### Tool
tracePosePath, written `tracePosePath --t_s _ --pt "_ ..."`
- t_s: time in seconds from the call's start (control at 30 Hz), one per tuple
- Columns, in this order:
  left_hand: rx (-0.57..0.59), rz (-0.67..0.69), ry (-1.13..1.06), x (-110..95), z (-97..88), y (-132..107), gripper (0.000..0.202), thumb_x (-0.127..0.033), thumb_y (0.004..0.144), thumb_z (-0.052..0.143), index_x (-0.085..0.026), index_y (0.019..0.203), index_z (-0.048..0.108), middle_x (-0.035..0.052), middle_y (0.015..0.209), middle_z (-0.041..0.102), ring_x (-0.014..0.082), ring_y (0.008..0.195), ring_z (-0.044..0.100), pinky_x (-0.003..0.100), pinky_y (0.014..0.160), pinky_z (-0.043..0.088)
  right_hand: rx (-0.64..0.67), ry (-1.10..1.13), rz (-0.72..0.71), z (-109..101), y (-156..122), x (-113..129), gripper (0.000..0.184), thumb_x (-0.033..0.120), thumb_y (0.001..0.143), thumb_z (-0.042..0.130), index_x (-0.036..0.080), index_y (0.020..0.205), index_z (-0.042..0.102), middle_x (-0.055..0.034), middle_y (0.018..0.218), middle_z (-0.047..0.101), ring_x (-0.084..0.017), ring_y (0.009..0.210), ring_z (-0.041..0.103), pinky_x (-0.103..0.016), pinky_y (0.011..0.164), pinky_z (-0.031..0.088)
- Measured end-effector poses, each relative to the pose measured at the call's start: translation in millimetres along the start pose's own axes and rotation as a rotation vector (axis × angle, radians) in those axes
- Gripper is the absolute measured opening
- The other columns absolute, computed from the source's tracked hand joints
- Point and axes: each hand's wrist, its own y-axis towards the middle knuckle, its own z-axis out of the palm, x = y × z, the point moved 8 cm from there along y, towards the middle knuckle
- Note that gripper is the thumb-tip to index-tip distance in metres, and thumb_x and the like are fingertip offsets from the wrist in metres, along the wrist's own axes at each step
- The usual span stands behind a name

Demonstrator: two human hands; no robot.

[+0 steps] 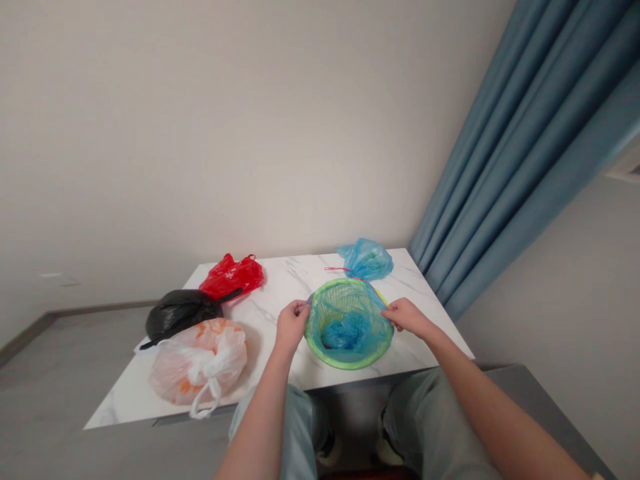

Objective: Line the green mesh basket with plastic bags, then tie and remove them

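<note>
A green trash basket (350,365) with mesh-like walls stands on the white marbled table in front of me. A thin blue plastic bag (376,320) lines it and is folded over much of its rim, with more crumpled blue film bunched at the bottom. My left hand (293,325) pinches the bag's edge at the left side of the rim. At the right side, my right hand (406,316) is closed on the bag's edge between thumb and fingers.
Behind the basket lies a tied blue bag (373,259) with a red drawstring. A red bag (233,277), a black bag (180,313) and a knotted white-and-orange bag (200,360) sit along the left of the table (280,283). A blue curtain (510,153) hangs at the right.
</note>
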Motion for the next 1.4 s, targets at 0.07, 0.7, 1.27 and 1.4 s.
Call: tracePosePath --t_s 0.07,0.7,1.27,1.4 --pt "0.036 0.072 0.03 -6 2.7 -2 0.02 -0.039 0.074 0.066 -0.021 0.082 0.067 -0.0017 0.059 0.059 0.0143 0.057 0.05 0.023 0.057 0.035 0.032 -0.024 -0.019 7 -3 7 0.036 0.025 0.078 0.062 0.019 0.045 0.052 0.0002 0.039 0.055 -0.01 0.035 0.047 -0.023 0.044 0.037" --pt "0.077 0.048 -0.328 -1 15.9 7 0.039 -0.016 0.075 0.061 -0.017 0.114 0.067 0.0082 0.103 0.07 0.0191 0.089 0.063 0.031 0.086 0.045 0.272 0.25 0.022 88 -5 54 0.045 0.045 0.095 0.041 0.018 0.064 0.059 -0.0061 0.059 0.069 -0.014 0.042 0.057 -0.024 0.043 0.039" --pt "0.436 -0.714 -0.437 41 7.0 -64 0.015 -0.024 0.07 0.066 -0.014 0.081 0.064 0.0079 0.082 0.068 0.0174 0.074 0.062 0.031 0.072 0.051 -0.128 0.378 0.084 15 84 3 0.022 0.032 0.079 0.056 0.018 0.066 0.066 -0.005 0.069 0.071 -0.02 0.065 0.064 -0.029 0.062 0.05" --pt "0.463 -0.684 -0.371 40 0.8 -67 0.022 -0.028 0.066 0.072 -0.014 0.082 0.067 0.0065 0.083 0.069 0.0168 0.075 0.063 0.031 0.074 0.05 -0.091 0.395 0.083 23 82 5 0.007 0.023 0.067 0.064 0.017 0.062 0.065 -0.0038 0.063 0.068 -0.02 0.06 0.062 -0.03 0.059 0.049"
